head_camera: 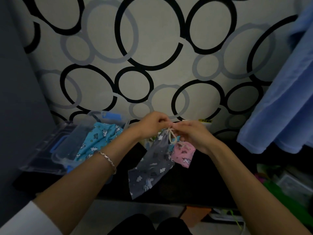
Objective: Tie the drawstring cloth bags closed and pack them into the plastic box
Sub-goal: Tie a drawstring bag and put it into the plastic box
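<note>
A grey cloth bag (152, 165) with white clouds and unicorns hangs in the air in front of me. Its pale drawstring (171, 135) is pinched at the bag's gathered top by my left hand (152, 123) and my right hand (191, 133), which meet there. A pink unicorn bag (183, 155) lies just behind and right of the grey one, under my right hand. At the left stands the clear plastic box (67, 150) with blue clips, and a light blue unicorn bag (96, 141) rests inside it.
The box's clear lid (39, 158) lies under and left of it on a dark surface. A wall with black and grey rings rises behind. Blue cloth (279, 107) hangs at the right. Green and mixed clutter (284, 184) sits at the lower right.
</note>
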